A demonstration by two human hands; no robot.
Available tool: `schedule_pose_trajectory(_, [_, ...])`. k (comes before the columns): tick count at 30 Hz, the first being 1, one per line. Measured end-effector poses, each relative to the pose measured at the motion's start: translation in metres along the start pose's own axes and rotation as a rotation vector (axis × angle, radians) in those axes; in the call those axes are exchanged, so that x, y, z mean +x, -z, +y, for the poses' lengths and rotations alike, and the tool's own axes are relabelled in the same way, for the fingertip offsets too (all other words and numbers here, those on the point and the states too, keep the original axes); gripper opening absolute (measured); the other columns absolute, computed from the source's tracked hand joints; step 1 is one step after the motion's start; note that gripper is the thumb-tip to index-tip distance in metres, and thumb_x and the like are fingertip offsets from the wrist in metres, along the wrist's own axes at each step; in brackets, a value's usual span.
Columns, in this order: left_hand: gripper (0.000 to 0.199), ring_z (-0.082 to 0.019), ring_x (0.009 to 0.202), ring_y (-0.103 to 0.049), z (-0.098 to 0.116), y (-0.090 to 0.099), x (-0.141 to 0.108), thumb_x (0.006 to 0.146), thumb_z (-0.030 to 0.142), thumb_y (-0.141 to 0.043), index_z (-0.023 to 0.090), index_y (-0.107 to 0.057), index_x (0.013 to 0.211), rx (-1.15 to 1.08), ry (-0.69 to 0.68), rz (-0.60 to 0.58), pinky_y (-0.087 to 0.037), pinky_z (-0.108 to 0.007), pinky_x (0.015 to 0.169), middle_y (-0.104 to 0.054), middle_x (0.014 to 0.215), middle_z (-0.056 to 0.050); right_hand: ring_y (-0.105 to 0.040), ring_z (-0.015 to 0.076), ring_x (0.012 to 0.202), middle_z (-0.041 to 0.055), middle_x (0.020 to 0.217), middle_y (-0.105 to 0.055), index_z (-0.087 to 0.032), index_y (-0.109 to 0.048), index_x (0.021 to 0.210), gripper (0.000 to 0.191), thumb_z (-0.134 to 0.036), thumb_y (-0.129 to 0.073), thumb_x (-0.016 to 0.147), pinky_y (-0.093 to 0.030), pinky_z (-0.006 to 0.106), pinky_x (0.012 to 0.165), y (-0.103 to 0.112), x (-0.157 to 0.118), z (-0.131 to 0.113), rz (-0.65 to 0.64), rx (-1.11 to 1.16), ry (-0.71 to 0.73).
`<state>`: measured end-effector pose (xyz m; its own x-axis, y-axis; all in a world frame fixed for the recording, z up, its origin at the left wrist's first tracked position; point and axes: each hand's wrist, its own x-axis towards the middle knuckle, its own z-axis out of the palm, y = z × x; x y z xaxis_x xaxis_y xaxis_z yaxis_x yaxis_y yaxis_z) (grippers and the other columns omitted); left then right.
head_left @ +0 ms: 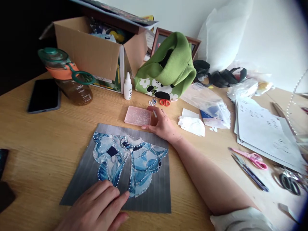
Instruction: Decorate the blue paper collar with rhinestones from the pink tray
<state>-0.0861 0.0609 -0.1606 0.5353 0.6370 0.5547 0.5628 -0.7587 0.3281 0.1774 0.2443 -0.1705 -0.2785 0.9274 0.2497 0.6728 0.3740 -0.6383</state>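
Note:
A dark grey sheet (158,195) lies on the table with a blue patterned cape cut-out (141,163) on it. White pearl-like beads line the edges of the cape. My left hand (96,205) rests over the sheet's lower left part, its index fingertip touching the cape's lower edge; the fingers are loosely stretched and nothing shows in them. Behind the sheet, my right hand (163,125) grips the right end of a shallow pink tray (126,116) of tiny white beads, thumb along the front side. A small white piece (155,113) shows between its fingers; its kind is unclear.
Behind the tray stand a white glue bottle (128,88), a green bag (166,70) and a cardboard box (89,51). At left are a drink bottle (69,80) and a phone (44,95). Pink scissors (255,158), a craft knife (250,173) and papers (264,125) lie right.

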Motion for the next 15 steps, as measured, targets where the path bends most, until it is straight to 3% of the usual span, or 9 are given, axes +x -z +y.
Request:
schedule_pose_trajectory(7, [0.022, -0.016, 0.091, -0.061, 0.0, 0.001, -0.005, 0.105, 0.021, -0.046, 0.016, -0.067, 0.109, -0.005, -0.008, -0.024, -0.044, -0.031, 0.09, -0.067, 0.091, 0.0, -0.055, 0.0326, 0.121, 0.0138, 0.132, -0.061, -0.021, -0.052, 0.131, 0.077, -0.048, -0.084, 0.067, -0.044, 0.051, 0.104, 0.012, -0.001, 0.004, -0.046, 0.002, 0.005])
schedule_pose_trajectory(15, [0.022, -0.014, 0.089, -0.062, 0.003, 0.004, -0.003, 0.104, 0.019, -0.045, 0.019, -0.067, 0.109, -0.054, 0.055, -0.043, -0.046, -0.03, 0.089, -0.067, 0.088, 0.001, -0.058, 0.0324, 0.119, 0.0149, 0.129, -0.062, -0.019, -0.054, 0.129, 0.081, -0.059, -0.083, 0.065, -0.045, 0.05, 0.104, 0.014, -0.001, 0.012, -0.032, 0.02, 0.071])
